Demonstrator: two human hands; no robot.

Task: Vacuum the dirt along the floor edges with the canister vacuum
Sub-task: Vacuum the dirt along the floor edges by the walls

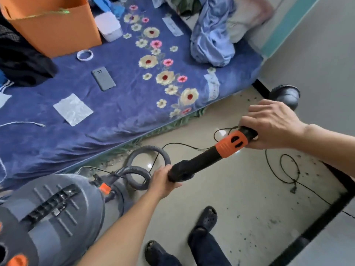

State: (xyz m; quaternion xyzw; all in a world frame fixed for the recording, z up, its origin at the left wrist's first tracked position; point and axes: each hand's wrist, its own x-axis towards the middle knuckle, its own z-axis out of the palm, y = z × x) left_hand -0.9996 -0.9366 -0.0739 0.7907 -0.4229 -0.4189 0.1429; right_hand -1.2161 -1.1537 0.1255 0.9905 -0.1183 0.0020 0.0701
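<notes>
Most of the upper left is taken by a bed under a dark blue sheet point(119, 104) printed with a band of cream and pink flowers, its edge running diagonally down to the pale tiled floor point(230, 198). Next in bulk is the grey canister vacuum point(57, 208), standing at the lower left just beside the bed, with a black ribbed handle across its top and orange fittings. An orange box point(55, 27) sits at the top left corner of the bed, and a heap of light blue cloth point(211, 37) lies near the far end by the wall. The grey ribbed hose point(148, 164) leaves the canister and curls into a loop on the floor between the bed edge and the hands. The black wand point(199, 160), with an orange collar near its upper end, is held slanting above the floor in front of the person. The right hand point(272, 125) is wrapped over the wand's upper end just past the orange collar, fingers curled round it. The left hand point(163, 179) is closed round the wand's lower, thicker end where the hose joins. A thin black power cord point(288, 169) trails in loops over the tiles. Two dark slippers point(206, 217) show at the bottom. A grey phone point(103, 78) lies face down on the sheet, with a white tape ring point(85, 55) nearby. Dark specks of dirt point(299, 166) are scattered along the black skirting at the right wall.
</notes>
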